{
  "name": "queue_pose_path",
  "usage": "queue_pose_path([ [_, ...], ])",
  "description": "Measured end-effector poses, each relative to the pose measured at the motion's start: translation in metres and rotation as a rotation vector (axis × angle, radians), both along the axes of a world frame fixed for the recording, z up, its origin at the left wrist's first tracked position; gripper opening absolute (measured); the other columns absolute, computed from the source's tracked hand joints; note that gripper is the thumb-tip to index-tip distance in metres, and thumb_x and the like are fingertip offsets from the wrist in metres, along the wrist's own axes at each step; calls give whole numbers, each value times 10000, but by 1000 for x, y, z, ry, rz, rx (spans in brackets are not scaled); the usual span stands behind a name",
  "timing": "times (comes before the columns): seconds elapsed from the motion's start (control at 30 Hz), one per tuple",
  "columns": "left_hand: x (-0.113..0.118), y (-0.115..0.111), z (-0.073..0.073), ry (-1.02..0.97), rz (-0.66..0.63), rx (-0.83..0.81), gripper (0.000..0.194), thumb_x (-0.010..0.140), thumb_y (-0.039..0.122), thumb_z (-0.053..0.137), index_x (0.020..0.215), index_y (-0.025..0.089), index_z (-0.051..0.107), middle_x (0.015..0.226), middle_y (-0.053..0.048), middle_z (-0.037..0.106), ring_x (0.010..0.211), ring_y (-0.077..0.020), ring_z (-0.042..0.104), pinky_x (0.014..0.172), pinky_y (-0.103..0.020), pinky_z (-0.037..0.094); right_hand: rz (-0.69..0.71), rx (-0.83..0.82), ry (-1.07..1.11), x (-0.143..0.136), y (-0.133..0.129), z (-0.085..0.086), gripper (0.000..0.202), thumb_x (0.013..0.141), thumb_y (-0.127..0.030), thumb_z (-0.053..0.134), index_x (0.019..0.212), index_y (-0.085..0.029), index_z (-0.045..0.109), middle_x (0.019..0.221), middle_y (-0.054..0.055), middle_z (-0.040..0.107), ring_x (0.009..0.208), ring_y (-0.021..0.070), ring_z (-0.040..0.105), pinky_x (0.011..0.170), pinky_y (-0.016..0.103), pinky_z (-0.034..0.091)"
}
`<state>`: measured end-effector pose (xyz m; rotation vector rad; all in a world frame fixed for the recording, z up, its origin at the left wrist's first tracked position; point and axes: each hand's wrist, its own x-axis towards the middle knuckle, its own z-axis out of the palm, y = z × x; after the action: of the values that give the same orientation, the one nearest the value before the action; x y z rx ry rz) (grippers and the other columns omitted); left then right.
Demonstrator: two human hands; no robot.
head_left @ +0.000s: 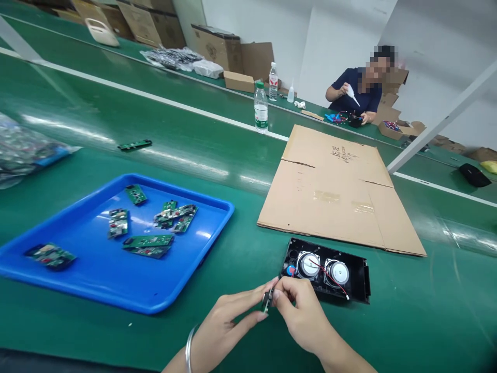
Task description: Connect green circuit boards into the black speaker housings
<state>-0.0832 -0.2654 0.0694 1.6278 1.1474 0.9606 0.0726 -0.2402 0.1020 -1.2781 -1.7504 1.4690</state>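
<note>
Between my two hands, seen edge-on, is a small circuit board [266, 300]. My left hand [229, 321] pinches it from the left, thumb below and fingers above. From the right, the curled fingers and thumb of my right hand [301, 305] grip its upper edge; what the fingertips press on is partly hidden. Just beyond my right hand lies a black speaker housing [326, 285] with two round silver speakers [309, 264] facing up. A red and black wire with a white plug [348, 298] lies across them. My right hand overlaps the housing's near left corner.
A blue tray [155, 305] at left holds several green circuit boards [118, 223]. One board [135, 145] lies behind it, near a plastic bag [27, 150]. Flat cardboard [337, 191] lies behind the housing. Bottles [261, 111] stand on the divider; a person [355, 90] works opposite.
</note>
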Motion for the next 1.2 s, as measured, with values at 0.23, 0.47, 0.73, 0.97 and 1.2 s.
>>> queue_pose_path([
  [0.23,9,1,8,-36,200,-286,258,731,330,587,964,221,563,970,-57,712,812,-213,671,775,-292,531,-208,588,-233,30,5,-5,202,881,-150,344,943,-186,533,876,56,584,831,171,490,739,315,410],
  [0.47,30,-2,13,-364,-93,-632,316,706,422,616,917,222,491,884,-37,681,857,-209,631,725,-294,513,-189,619,-554,64,31,-28,133,790,-116,534,856,-202,610,840,45,630,815,221,470,706,378,403],
  [0.73,85,15,13,-360,-19,-487,293,774,338,536,1029,204,487,849,-37,662,823,-197,651,771,-340,542,-306,284,-149,112,28,-28,114,792,-229,554,757,-192,656,780,39,618,739,169,544,658,298,433],
  [0.97,106,45,13,-250,91,-460,354,732,322,526,1049,181,458,743,-27,676,754,-223,683,680,-369,573,-198,465,-244,106,17,-28,134,790,-147,489,690,-179,574,717,19,550,709,147,489,624,271,396],
  [1.2,106,51,14,-159,71,-453,346,702,325,523,1019,190,490,710,-7,665,724,-216,684,613,-333,582,-150,636,-304,104,16,-36,171,846,-162,439,736,-185,568,734,26,534,711,149,477,621,282,398],
])
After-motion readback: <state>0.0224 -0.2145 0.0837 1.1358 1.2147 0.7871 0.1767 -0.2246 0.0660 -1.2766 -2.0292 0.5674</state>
